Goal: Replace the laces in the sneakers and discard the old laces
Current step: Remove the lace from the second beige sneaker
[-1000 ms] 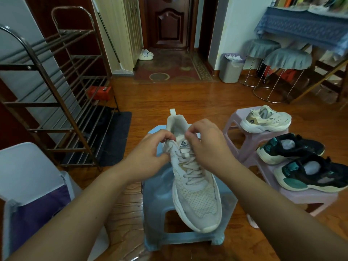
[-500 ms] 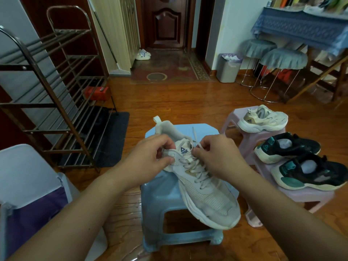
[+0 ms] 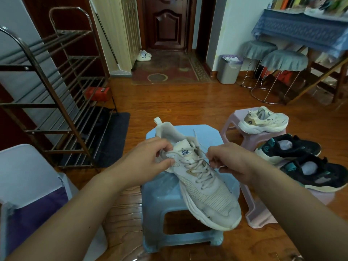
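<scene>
A white mesh sneaker (image 3: 207,193) lies on a light blue plastic stool (image 3: 169,196), heel away from me, toe hanging over the stool's near right corner. Its pale lace (image 3: 201,166) crosses several eyelets, and loose ends stick up by the tongue. My left hand (image 3: 148,159) grips the sneaker's collar and pinches the lace at the top left eyelet. My right hand (image 3: 231,161) pinches a lace end at the shoe's right side. The matching white sneaker (image 3: 263,121) sits on a pink stool (image 3: 233,123) to the right.
Two black and teal sneakers (image 3: 301,159) rest on a second pink stool at right. A metal shoe rack (image 3: 56,95) stands left, a white chair (image 3: 28,174) near left. A grey waste bin (image 3: 228,69) stands by the far wall beside two covered stools (image 3: 282,61).
The sneaker has turned so its toe points to the right and over the stool's corner. Both hands have drawn apart, with the lace loosened between them.
</scene>
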A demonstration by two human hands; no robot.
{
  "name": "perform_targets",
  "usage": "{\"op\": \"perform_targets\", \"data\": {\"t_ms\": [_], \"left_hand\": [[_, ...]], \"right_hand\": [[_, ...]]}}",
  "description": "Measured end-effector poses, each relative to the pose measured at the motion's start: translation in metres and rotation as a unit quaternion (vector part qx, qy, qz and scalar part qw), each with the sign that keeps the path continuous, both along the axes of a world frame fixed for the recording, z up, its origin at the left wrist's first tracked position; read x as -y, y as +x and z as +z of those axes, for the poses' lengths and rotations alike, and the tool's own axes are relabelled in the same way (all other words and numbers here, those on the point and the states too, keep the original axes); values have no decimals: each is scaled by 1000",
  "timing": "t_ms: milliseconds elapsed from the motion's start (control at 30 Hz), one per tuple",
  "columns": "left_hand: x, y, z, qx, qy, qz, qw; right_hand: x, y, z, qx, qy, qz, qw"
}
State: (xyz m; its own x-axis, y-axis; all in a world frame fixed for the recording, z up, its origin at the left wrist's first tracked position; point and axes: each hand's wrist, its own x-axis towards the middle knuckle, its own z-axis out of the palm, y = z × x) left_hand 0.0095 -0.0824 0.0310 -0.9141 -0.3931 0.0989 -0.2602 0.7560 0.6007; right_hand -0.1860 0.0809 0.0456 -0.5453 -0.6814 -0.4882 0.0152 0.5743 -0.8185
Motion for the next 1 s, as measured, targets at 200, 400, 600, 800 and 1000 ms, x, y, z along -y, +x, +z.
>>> {"op": "perform_targets", "data": {"t_ms": [200,400,600,800,1000], "left_hand": [[6,6,3,-9,69,0,998],[8,2,-2,-38,-16,-19,999],[7,2,2,-68,-59,-33,995],[8,3,4,-55,-101,-38,993],[6,2,0,-72,-101,-40,992]], "right_hand": [[-9,4,1,-392,-113,-27,913],[4,18,-4,-493,-74,100,861],[9,18,0,-480,-87,129,863],[6,1,1,-340,84,30,936],[-4,7,3,-323,22,141,936]]}}
